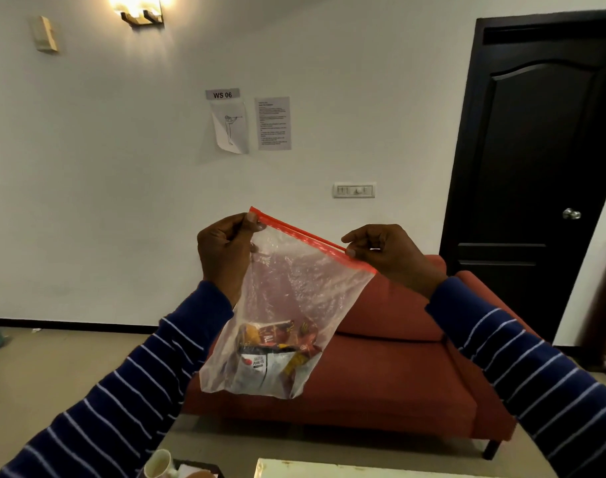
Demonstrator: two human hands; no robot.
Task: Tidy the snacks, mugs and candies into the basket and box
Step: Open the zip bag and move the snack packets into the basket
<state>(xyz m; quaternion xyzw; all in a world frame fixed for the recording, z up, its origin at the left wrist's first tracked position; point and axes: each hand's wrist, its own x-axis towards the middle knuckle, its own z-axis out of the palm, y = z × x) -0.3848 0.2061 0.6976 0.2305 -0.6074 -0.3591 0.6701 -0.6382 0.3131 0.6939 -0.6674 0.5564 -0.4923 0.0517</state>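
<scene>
I hold a clear zip bag (288,288) with a red seal strip up in front of me. My left hand (225,250) pinches the left end of the strip, and my right hand (384,253) pinches its right end. Several snack packets and candies (274,350) lie at the bottom of the bag, one white packet among red and yellow ones. A pale mug (158,464) shows at the bottom edge, beside a dark container (198,467) that is mostly cut off.
A red sofa (381,367) stands behind the bag. A black door (536,167) is at the right. A pale table edge (329,469) shows at the bottom. Papers and a switch panel (354,190) hang on the white wall.
</scene>
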